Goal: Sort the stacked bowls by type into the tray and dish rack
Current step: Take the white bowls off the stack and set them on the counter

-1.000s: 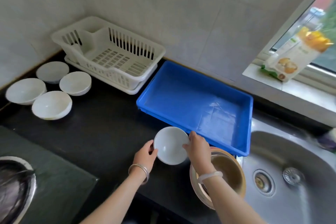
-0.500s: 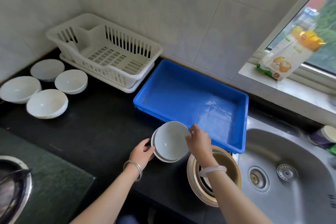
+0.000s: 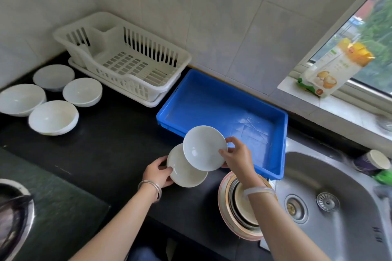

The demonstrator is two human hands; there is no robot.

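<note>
Though shallow — each white bowl (image 3: 203,148) glossy, plain

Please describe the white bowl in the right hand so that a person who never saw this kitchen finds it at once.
Find the blue tray beside the sink. At its near edge two small white bowls overlap. Yours is the upper bowl, tilted toward the camera, pinched by the right hand; the left hand holds the lower bowl.
</note>
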